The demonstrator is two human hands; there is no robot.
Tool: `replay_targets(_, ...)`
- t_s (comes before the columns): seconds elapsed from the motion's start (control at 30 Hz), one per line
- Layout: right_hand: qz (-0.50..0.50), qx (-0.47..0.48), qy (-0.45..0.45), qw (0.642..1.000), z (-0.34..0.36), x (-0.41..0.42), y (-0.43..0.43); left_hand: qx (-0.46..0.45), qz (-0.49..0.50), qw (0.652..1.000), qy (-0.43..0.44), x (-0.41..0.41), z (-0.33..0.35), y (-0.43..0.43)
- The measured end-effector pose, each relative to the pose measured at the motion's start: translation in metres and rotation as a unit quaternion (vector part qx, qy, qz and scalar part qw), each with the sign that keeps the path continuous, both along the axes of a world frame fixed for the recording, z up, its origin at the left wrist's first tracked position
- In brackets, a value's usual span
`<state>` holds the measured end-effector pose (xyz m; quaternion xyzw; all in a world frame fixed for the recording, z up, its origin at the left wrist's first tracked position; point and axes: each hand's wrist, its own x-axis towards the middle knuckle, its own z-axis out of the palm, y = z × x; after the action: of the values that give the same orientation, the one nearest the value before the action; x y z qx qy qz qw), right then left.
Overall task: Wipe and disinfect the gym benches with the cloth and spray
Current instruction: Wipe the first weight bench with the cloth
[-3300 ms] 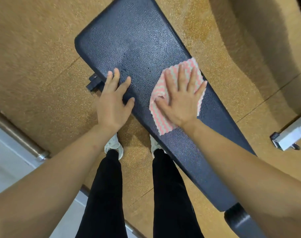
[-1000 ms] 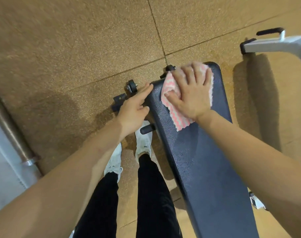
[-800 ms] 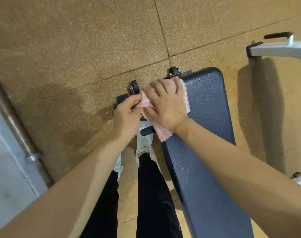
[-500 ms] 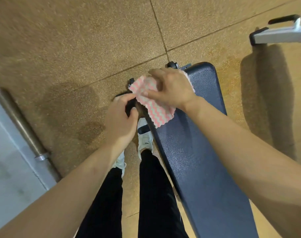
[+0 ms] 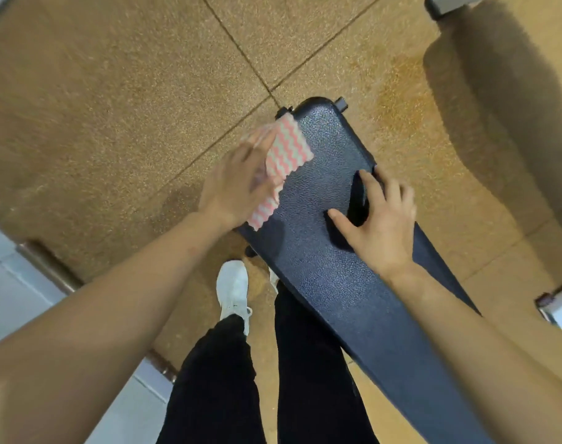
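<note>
Left hand (image 5: 238,184) has the pink striped cloth (image 5: 283,161) pinned under blurry, loosely spread fingers at the bench (image 5: 331,251) pad's near edge. Right hand (image 5: 379,222) rests open on the pad. Cloth's half overhanging, so it could easily slide off.

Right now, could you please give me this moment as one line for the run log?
left hand: holds pink striped cloth against bench pad's left edge | right hand: flat on pad, empty | spray: not visible
</note>
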<state>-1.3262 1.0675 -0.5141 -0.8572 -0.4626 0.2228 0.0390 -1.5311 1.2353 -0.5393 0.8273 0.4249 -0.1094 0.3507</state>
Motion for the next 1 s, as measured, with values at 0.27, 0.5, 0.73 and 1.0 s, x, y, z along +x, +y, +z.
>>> replay_targets(0.27,-0.004,-0.068,-0.001,0.998,-0.006,0.0,-0.019,0.008,0.021,1.0,0.0,0.046,-0.013,0.026)
replay_targets(0.5,-0.002,-0.033,-0.011,0.999,-0.014,0.001,-0.023,-0.012,-0.12,0.991,-0.055,0.102,-0.024,0.057)
replay_targets(0.73,-0.031,0.017,0.022,0.999,-0.02,-0.002,-0.033,0.066,-0.42,0.905,0.007,0.177,-0.015,0.062)
replay_targets(1.0,-0.291,0.128,0.005,0.948,-0.005,-0.021,-0.093,0.067,-0.513,0.856,-0.012,0.194,-0.02,0.004)
